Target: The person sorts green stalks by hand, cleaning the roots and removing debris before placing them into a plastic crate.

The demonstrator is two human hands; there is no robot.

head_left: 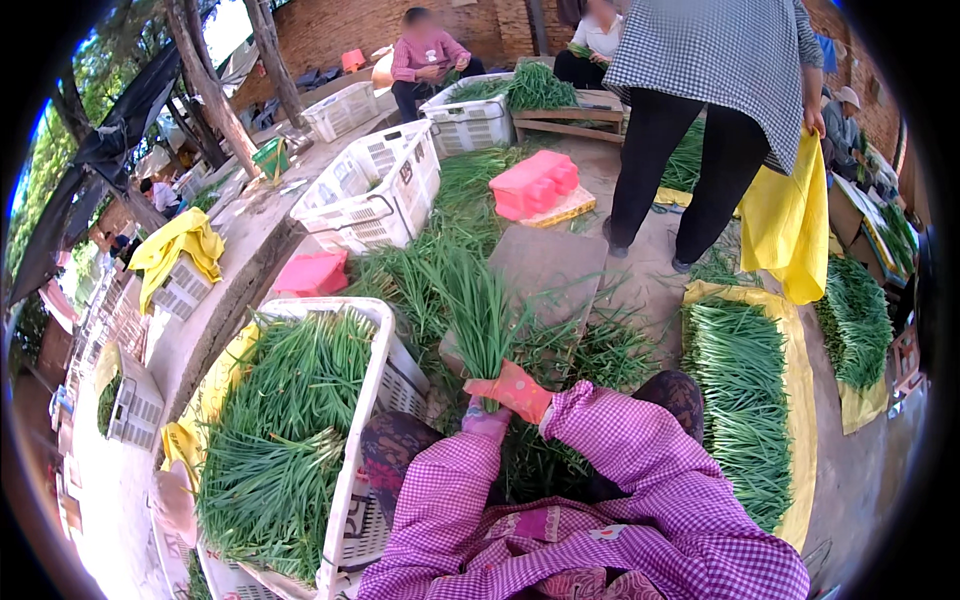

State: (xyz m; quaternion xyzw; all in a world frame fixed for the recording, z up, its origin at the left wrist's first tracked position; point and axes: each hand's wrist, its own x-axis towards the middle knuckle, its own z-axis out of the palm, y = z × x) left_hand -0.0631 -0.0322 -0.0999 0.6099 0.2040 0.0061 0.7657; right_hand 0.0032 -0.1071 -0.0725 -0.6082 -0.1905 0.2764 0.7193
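Observation:
A bunch of green garlic chives (pixel 478 325) stands upright in front of my knees, its leaves fanning away from me. My right hand (pixel 513 390), in an orange-red glove, is closed around the lower stems, fingers reaching across to the left. Just below it, my left hand (pixel 486 420), in a pinkish glove, is closed at the stem ends; its fingers are partly hidden behind the right hand. By my left leg stands a white plastic crate (pixel 352 500) heaped with chives (pixel 290 400). Loose chives (pixel 425 285) lie on the ground beyond my hands.
A board (pixel 545 265) lies ahead, with a pink plastic stool (pixel 535 185) beyond. Right, chives (pixel 740 400) line a yellow sheet (pixel 800 420). A standing person (pixel 700 70) holds yellow cloth (pixel 785 220). Another white crate (pixel 370 190) stands far left; seated people (pixel 430 55) work behind.

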